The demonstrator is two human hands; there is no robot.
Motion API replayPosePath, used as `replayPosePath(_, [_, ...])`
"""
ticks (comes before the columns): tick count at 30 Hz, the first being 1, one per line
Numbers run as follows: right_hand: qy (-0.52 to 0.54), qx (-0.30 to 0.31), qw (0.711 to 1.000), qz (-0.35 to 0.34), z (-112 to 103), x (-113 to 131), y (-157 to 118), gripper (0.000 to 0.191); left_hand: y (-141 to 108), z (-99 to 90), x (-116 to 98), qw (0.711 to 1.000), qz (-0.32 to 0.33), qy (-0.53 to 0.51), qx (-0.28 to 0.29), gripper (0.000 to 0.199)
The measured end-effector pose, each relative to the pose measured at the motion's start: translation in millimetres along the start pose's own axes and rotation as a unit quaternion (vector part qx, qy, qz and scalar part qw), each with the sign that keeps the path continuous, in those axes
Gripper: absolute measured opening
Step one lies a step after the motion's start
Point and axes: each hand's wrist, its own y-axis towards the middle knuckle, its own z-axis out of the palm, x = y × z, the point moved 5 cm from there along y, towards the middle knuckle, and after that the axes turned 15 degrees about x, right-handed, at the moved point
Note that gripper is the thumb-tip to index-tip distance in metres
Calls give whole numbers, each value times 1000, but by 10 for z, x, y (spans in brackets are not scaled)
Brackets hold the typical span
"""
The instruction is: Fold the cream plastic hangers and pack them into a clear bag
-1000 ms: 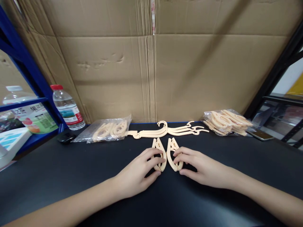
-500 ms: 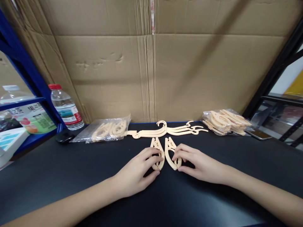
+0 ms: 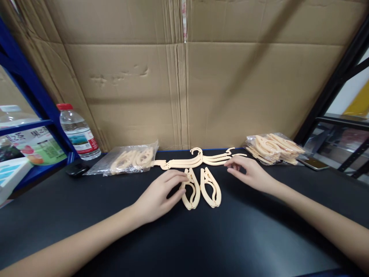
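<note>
Two folded cream plastic hangers lie side by side on the black tabletop. My left hand [image 3: 157,197] is at the outer edge of the left folded hanger [image 3: 197,192], thumb and fingers apart; whether the fingertips touch it I cannot tell. Nobody holds the right folded hanger [image 3: 203,189]. My right hand [image 3: 250,174] hovers by the right end of the unfolded hangers [image 3: 184,163], which lie stacked behind the folded pair with their hooks toward the cardboard. Its fingers are loosely bent, thumb apart, and cover part of that end; nothing shows in its grasp.
At the back left lies a clear bag of folded hangers [image 3: 134,159], near a black object [image 3: 77,168] and a red-capped water bottle [image 3: 79,134]. Another bag of hangers [image 3: 273,148] and a phone-like slab [image 3: 315,164] lie back right. Cardboard [image 3: 129,96] walls off the back.
My right hand has let go of the right folded hanger and moved back and right to the unfolded ones. My left hand has loosened and drawn slightly left from the left folded hanger.
</note>
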Motion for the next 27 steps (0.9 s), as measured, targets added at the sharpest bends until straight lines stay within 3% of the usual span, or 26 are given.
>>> replayPosePath(6, [-96, -14, 995, -3, 1, -444, 20, 23, -23, 36, 361, 998, -56, 31, -7, 22])
replayPosePath(14, [-113, 7, 994, -5, 146, -463, 33, 26, -28, 116, 287, 996, -45, 68, 32, 25])
replayPosePath(27, [-101, 9, 995, 3, 151, -505, 41, 26, -23, 107, 265, 995, -50, 88, 24, 26])
